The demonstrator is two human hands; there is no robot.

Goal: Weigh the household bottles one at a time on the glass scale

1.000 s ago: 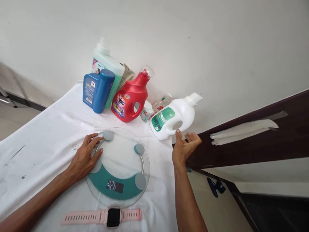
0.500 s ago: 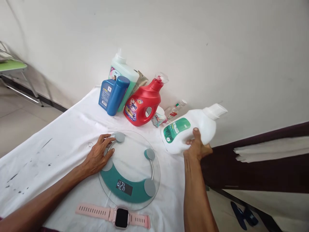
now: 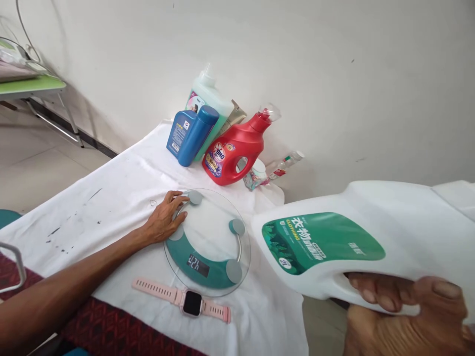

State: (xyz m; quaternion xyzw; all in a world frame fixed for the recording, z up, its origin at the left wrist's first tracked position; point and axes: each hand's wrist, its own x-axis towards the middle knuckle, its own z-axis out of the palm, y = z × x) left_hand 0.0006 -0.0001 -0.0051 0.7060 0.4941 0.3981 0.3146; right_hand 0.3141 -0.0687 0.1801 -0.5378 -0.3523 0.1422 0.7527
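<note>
My right hand (image 3: 404, 311) is wrapped round the handle of a big white bottle (image 3: 393, 217) with a green label reading CLOTHING. The bottle is tilted nearly on its side, close to the camera at the right, and its cap end runs out of view. My left hand (image 3: 166, 217) lies with fingers apart on the left edge of a round glass bathroom scale (image 3: 218, 232), touching it near a grey pad. Digits show on the scale's display (image 3: 198, 265). A pink smartwatch (image 3: 192, 302) lies flat just in front of the scale.
At the table's back stand a blue bottle (image 3: 193, 136), a pale green bottle (image 3: 213, 96), a red OMO detergent bottle (image 3: 237, 148), a small white-lidded jar (image 3: 256, 173) and a clear bottle (image 3: 285, 165). A green-topped folding table (image 3: 33, 84) is at far left.
My right hand has brought the white bottle from beside the table's back right towards the camera, tilting it further over. My left hand stays on the scale. The view has shifted slightly.
</note>
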